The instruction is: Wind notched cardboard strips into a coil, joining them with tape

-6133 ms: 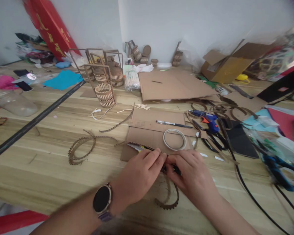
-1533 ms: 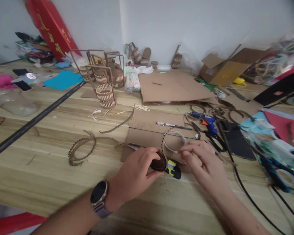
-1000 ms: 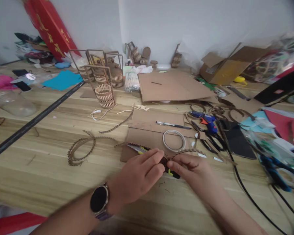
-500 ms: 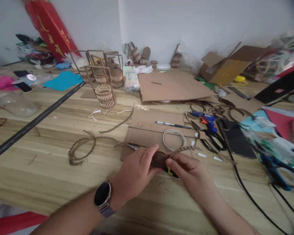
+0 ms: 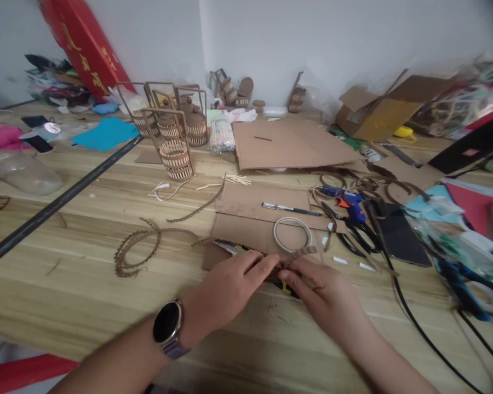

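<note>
Between my two hands is a small coil of brown notched cardboard strip (image 5: 272,273), mostly covered by my fingers. My left hand (image 5: 234,284), with a watch on its wrist, is closed over the coil's left side. My right hand (image 5: 318,282) pinches its right side between thumb and fingers. A short end of the strip (image 5: 306,251) sticks up above the right hand. Under the hands lies a yellow and black utility knife (image 5: 290,288), partly hidden. Leftward, the strip's long tail runs to a loose loop (image 5: 125,254) on the table.
Cardboard sheets (image 5: 246,224) lie ahead, bearing a pen (image 5: 291,209) and a white ring (image 5: 274,234). To the right are scissors (image 5: 359,238), a blue glue gun (image 5: 354,208) and a phone (image 5: 405,235). Small baskets with tall handles (image 5: 176,160) stand at back left.
My left fingers have moved right and down over the coil, covering its spiral face. The strip end above my right hand now shows shorter, and more of the knife shows behind the left hand.
</note>
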Demonstrator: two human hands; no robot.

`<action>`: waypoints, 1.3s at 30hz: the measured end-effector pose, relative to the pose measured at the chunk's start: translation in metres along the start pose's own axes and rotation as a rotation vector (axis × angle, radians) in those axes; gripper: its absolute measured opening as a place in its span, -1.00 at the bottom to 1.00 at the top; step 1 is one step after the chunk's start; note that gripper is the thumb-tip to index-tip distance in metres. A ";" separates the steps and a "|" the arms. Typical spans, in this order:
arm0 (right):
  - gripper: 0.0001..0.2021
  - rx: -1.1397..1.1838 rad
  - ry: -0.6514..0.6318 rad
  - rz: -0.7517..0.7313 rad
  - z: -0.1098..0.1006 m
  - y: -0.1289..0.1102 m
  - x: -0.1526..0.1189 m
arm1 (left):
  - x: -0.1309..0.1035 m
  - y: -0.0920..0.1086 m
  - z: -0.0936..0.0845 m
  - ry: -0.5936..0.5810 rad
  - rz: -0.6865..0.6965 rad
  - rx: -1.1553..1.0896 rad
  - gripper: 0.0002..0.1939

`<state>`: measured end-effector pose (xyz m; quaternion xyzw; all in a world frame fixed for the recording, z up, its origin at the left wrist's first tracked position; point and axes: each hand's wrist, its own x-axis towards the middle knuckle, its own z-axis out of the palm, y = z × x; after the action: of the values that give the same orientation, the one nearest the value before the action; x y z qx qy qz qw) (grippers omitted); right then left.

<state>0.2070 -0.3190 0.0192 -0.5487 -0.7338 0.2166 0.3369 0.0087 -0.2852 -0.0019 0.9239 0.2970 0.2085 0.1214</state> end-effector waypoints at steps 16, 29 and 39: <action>-0.62 0.052 0.009 0.107 0.006 -0.003 -0.002 | 0.003 0.003 0.000 0.097 -0.089 -0.143 -0.49; -0.73 0.042 -0.095 0.060 -0.004 0.000 0.002 | 0.005 -0.005 -0.006 -0.057 -0.006 -0.127 -0.51; -0.63 0.308 0.012 0.373 0.010 -0.002 -0.003 | -0.001 0.007 0.006 0.180 -0.126 -0.033 -0.30</action>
<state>0.1994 -0.3222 0.0131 -0.6183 -0.5760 0.3809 0.3751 0.0147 -0.2921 -0.0049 0.8787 0.3609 0.2874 0.1224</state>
